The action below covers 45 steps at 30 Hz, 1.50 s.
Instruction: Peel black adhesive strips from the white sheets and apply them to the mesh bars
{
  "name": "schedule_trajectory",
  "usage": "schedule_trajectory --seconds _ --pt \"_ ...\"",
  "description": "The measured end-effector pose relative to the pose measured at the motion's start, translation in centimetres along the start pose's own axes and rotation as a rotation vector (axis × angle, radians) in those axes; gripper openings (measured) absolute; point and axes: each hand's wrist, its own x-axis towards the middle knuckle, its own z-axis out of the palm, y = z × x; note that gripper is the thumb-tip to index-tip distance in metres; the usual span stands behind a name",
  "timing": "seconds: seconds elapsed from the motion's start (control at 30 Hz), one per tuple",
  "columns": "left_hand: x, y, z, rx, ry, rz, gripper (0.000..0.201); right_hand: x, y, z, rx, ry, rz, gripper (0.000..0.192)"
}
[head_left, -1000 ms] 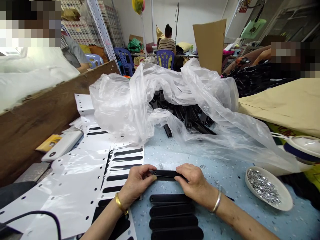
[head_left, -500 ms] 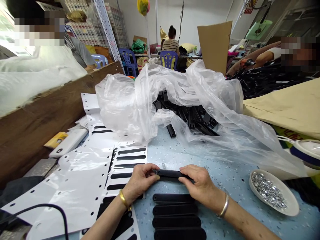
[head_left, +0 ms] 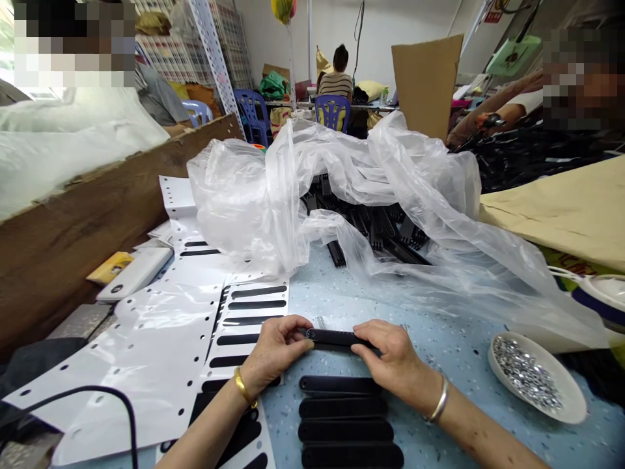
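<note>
A slim black bar (head_left: 336, 337) with rounded ends is held level above the blue speckled table. The thumb and fingers of my left hand (head_left: 276, 348) pinch its left end. At its right end, my right hand (head_left: 393, 355) grips it between thumb and fingers. Several similar black bars (head_left: 344, 409) lie in a column just below it on the table. Left of them, partly under my left forearm, is a white sheet (head_left: 263, 443) bearing black rounded strips. Under the clear plastic bag (head_left: 244, 202), a heap of black toothed parts (head_left: 375, 228) shows.
A white dish (head_left: 572, 391) of small shiny metal-looking pieces stands at right. A large glossy white sheet (head_left: 141, 365) and a black cable (head_left: 129, 417) lie at left, beside a wooden board (head_left: 88, 215). Other people sit left, right and at the back.
The view has shifted slightly. Both hands keep hold of the black bar in nearly the same position; its upper face is tipped a little more into sight.
</note>
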Motion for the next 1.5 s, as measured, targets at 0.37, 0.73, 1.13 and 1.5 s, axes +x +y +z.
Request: schedule_trajectory --seconds 0.37,0.73,1.13,1.5 --pt "-0.06 0.08 0.28 -0.048 0.003 -0.027 0.017 0.17 0.03 0.08 0.000 0.012 -0.008 0.010" --pt "0.22 -0.37 0.10 -0.023 -0.003 -0.019 0.021 -0.29 0.31 -0.05 0.015 0.031 -0.016 0.011" --pt "0.04 -0.26 0.07 -0.007 -0.018 -0.015 0.021 -0.01 0.24 0.31 0.018 0.012 -0.011 0.010" --pt "0.14 -0.51 0.10 -0.023 -0.016 -0.011 0.021 0.11 0.25 0.42 -0.002 0.003 -0.008 0.010"
